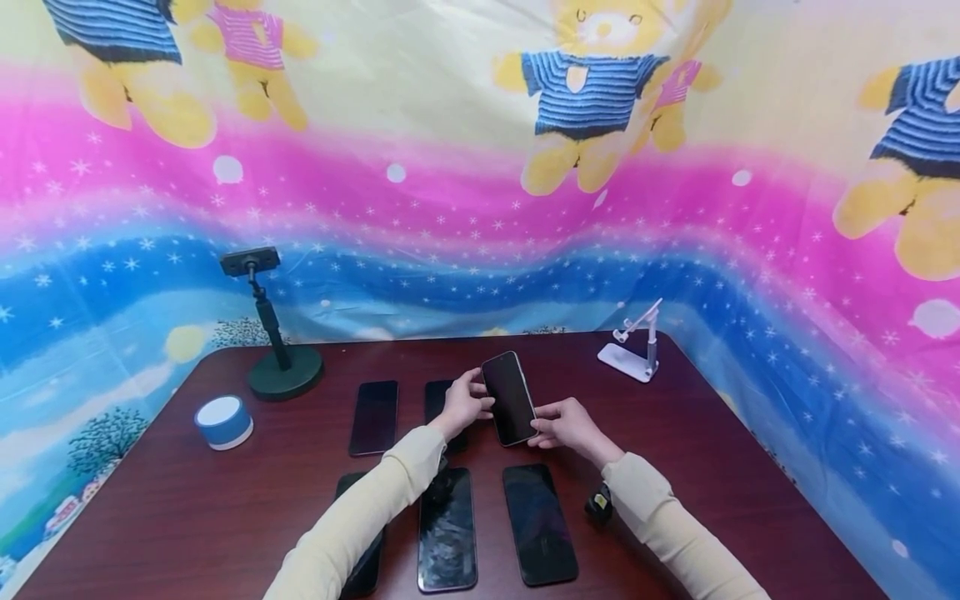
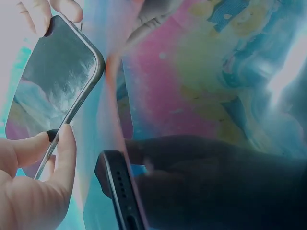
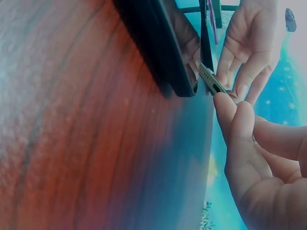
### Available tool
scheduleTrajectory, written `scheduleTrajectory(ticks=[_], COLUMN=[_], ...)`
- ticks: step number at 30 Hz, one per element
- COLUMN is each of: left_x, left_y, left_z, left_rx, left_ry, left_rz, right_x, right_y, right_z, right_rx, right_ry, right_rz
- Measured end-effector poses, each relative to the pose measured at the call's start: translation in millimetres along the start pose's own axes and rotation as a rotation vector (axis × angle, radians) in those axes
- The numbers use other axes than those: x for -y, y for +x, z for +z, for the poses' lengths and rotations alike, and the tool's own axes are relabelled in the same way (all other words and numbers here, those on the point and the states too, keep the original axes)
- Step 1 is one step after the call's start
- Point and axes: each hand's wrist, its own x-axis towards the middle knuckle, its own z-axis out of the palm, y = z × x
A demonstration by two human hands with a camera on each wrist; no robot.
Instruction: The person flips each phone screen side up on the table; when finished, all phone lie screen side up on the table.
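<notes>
Both hands hold a smartphone (image 1: 510,398) with a dark screen and a pale metal edge, tilted above the table. My left hand (image 1: 462,407) pinches its left edge; in the left wrist view the thumb and fingers of the left hand (image 2: 43,187) grip that edge. At the lower right corner my right hand (image 1: 572,427) pinches the phone between thumb and fingers, and the right wrist view shows the right hand (image 3: 268,167) at the end with the port. Behind the left hand lies another phone (image 1: 437,398), partly hidden.
More dark phones lie around: one at back left (image 1: 373,418), one at front middle (image 1: 447,542), one at front right (image 1: 540,523), one under the left sleeve (image 1: 365,575). A black stand (image 1: 285,372), a blue-white round container (image 1: 223,422) and a white stand (image 1: 628,362) occupy the table (image 1: 247,508).
</notes>
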Motion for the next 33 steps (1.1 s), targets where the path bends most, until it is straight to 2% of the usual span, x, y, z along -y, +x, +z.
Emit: scheduleTrajectory(ticks=[6,15,25,31,33], left_x=[0.5,1.7,3.2,4.8,4.8], left_y=[-0.6,-2.3,2.1,4.4,4.7], left_z=[-0.4,4.4,9.6,8.6,7.7], left_rx=[-0.008,-0.026,-0.059,-0.036,-0.027], left_ry=[0.018,0.014,0.099,0.166,0.219], left_rz=[0.010,-0.024,-0.062,-0.074,-0.066], right_x=[-6.7,-19.3,-21.2,-19.3,-19.2], right_y=[0.0,4.6,9.2,9.3,9.6], right_z=[-1.9,-1.4,2.1,6.3,6.9], right_rx=[-0.004,-0.010,-0.037,-0.050,-0.051], right_ry=[-0.003,0.015,0.063,0.056,0.049], right_rz=[0.014,0.048,0.119,0.129,0.126])
